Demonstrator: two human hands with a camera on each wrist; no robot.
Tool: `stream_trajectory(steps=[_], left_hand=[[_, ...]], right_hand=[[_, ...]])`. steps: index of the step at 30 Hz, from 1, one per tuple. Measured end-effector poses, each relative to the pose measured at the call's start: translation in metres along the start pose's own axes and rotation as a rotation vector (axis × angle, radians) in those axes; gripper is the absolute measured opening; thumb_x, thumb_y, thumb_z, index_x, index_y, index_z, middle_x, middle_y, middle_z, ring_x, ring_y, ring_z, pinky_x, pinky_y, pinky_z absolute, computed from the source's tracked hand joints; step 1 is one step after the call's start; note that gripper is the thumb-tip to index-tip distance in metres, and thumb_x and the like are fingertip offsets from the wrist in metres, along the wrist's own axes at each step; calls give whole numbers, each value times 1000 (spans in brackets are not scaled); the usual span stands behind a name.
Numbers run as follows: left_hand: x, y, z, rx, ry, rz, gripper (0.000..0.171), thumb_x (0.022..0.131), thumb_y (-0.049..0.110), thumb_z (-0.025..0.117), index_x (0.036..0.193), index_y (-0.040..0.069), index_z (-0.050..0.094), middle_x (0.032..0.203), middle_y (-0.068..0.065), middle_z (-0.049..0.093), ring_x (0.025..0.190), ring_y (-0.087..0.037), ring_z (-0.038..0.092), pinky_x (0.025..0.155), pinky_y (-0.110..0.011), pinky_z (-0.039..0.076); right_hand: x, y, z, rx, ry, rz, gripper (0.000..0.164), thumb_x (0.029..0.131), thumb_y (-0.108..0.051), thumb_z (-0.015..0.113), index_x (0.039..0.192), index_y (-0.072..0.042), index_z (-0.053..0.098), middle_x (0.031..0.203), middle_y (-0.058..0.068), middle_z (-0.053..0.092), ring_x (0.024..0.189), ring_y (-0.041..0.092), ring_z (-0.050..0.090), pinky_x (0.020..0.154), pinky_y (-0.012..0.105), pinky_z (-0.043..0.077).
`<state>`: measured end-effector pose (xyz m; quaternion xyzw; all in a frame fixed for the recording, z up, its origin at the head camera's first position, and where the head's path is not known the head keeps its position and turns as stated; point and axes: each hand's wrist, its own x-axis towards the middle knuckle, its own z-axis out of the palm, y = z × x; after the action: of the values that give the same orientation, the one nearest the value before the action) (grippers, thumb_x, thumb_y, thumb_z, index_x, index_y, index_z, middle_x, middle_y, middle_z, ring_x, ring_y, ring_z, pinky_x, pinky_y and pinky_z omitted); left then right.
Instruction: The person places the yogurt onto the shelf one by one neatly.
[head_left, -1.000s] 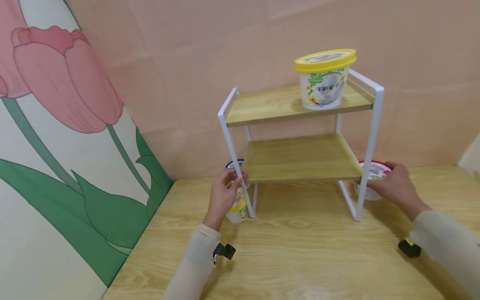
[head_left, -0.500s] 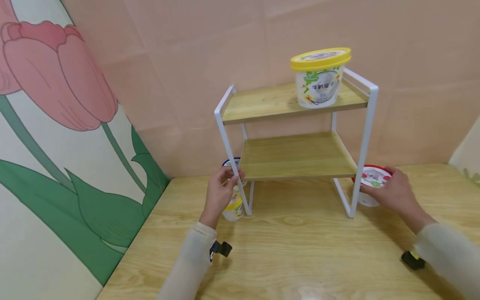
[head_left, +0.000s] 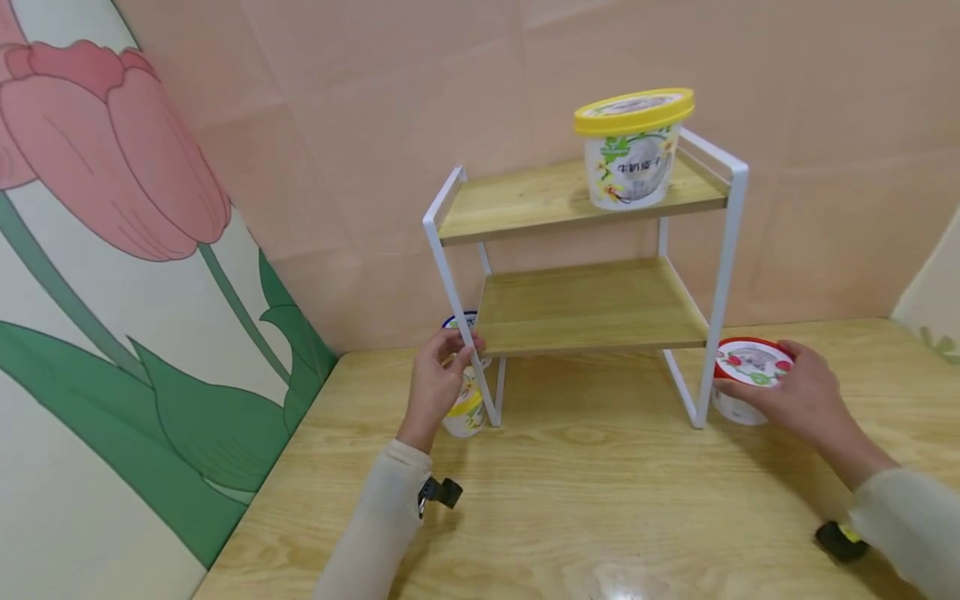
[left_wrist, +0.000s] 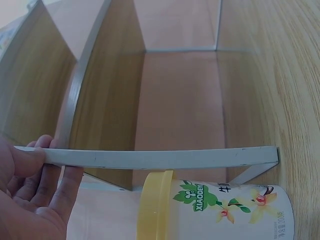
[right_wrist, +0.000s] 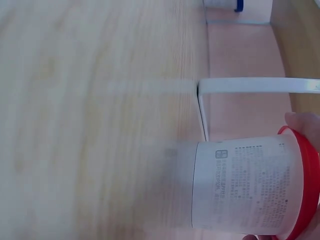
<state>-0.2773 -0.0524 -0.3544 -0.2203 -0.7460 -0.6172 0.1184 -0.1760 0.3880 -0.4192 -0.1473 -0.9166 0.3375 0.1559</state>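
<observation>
My left hand [head_left: 435, 387] grips the left front leg of a two-tier wooden shelf rack [head_left: 592, 308] with a white metal frame. In the left wrist view the thumb and fingers [left_wrist: 65, 195] close around that white bar. A tub with a yellow lid [left_wrist: 230, 205] stands on the table just outside the leg. On the other side, my right hand [head_left: 813, 408] holds a white tub with a red lid [head_left: 750, 364] around its lid, beside the right front leg. Printed small text covers the tub's side in the right wrist view. Its base is close over the table.
Another yellow-lidded tub [head_left: 633, 167] stands on the top shelf, toward the right. A blue-lidded tub [head_left: 459, 320] is behind the left leg, mostly hidden. The wooden table [head_left: 585, 500] meets a pink-covered wall [head_left: 360, 167]; a tulip-painted panel [head_left: 97, 333] borders the left.
My right hand has brought the red-lidded tub nearer to me, out from behind the rack's right leg. My left hand keeps its grip on the leg. The head view has shifted slightly.
</observation>
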Motion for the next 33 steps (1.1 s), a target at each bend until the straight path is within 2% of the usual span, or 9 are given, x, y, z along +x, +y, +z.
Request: stream_trajectory(steps=[3, 11, 16, 25, 26, 29, 31, 33], left_hand=[[0, -1, 0, 7, -1, 1, 15, 94, -1, 63, 109, 1, 67, 107, -19, 74, 101, -32, 70, 94, -42, 57], [0, -2, -1, 4, 1, -16, 15, 95, 0, 62, 109, 0, 67, 106, -19, 74, 102, -31, 69, 95, -42, 57], [1, -1, 0, 4, -3, -18, 16, 95, -1, 63, 109, 0, 67, 106, -19, 74, 101, -31, 70, 95, -41, 57], [1, 0, -2, 27, -8, -16, 15, 96, 2, 63, 110, 3, 68, 106, -16, 75, 101, -27, 70, 89, -37, 59], [1, 0, -2, 24, -9, -15, 16, 96, 2, 62, 111, 2, 68, 106, -17, 74, 101, -28, 70, 90, -38, 58], [1, 1, -2, 17, -11, -19, 17, 96, 1, 62, 112, 2, 67, 107, -18, 74, 102, -30, 70, 94, -41, 58], [1, 0, -2, 16, -12, -21, 17, 96, 1, 62, 112, 1, 67, 108, -18, 74, 102, -30, 70, 95, -42, 57], [0, -1, -2, 18, -11, -28, 17, 96, 1, 62, 112, 2, 67, 108, -17, 74, 102, -30, 70, 96, -42, 57]], right_hand=[[-4, 0, -1, -6, -3, 3, 113, 77, -53, 81, 145, 18, 24, 133, 40, 39, 109, 52, 42, 77, 53, 44], [-11, -1, -3, 14, -1, -36, 106, 77, -47, 83, 141, 18, 30, 127, 37, 45, 105, 49, 46, 70, 30, 38], [-14, -2, -5, 43, -7, -55, 102, 75, -44, 85, 138, 18, 33, 122, 35, 49, 100, 44, 51, 60, 15, 36], [-27, -3, -7, 76, -33, -61, 109, 76, -40, 86, 143, 20, 25, 128, 38, 44, 101, 40, 48, 60, 11, 33], [-29, -3, -8, 76, -34, -65, 108, 76, -39, 86, 143, 20, 26, 128, 38, 44, 100, 37, 49, 61, 11, 33], [-34, -2, -9, 83, -25, -86, 103, 74, -36, 88, 140, 18, 31, 124, 36, 48, 90, 10, 51, 61, 11, 34], [-36, -1, -9, 86, -17, -98, 100, 73, -35, 89, 138, 18, 34, 121, 35, 51, 82, -8, 45, 61, 10, 36], [-38, -1, -9, 95, -9, -110, 98, 72, -33, 90, 136, 18, 36, 119, 34, 52, 76, -18, 37, 61, 10, 36]])
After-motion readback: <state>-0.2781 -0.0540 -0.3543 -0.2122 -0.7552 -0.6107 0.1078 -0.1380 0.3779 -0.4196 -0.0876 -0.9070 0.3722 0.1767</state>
